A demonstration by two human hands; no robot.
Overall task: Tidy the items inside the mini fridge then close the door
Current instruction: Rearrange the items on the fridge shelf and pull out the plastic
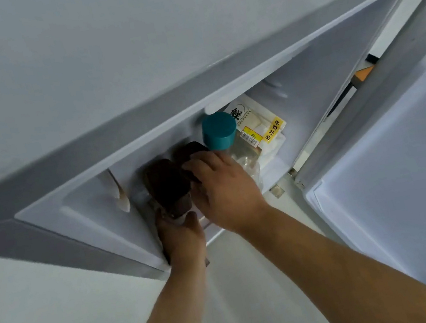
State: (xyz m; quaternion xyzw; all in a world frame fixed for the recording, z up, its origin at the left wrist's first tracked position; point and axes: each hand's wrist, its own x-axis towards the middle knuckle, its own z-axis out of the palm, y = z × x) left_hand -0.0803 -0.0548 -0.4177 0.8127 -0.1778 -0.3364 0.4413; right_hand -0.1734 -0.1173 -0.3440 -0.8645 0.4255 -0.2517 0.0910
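Observation:
I look down into the open mini fridge [91, 202]. Two dark brown-capped jars stand near its front. My left hand [181, 238] grips the lower part of the nearer jar [166, 186]. My right hand [225, 187] is closed over the second dark jar [190, 149] just behind it. A clear bottle with a teal cap [219, 130] stands to the right of the jars, partly hidden by my right hand. Behind it lies a white bread package with a yellow label [265, 126].
The fridge door [393, 158] stands open at the right, its white inner liner facing me. The fridge's grey top [129, 48] fills the upper view. Pale floor lies below. A metal hinge bracket [277, 191] sits at the lower right corner of the opening.

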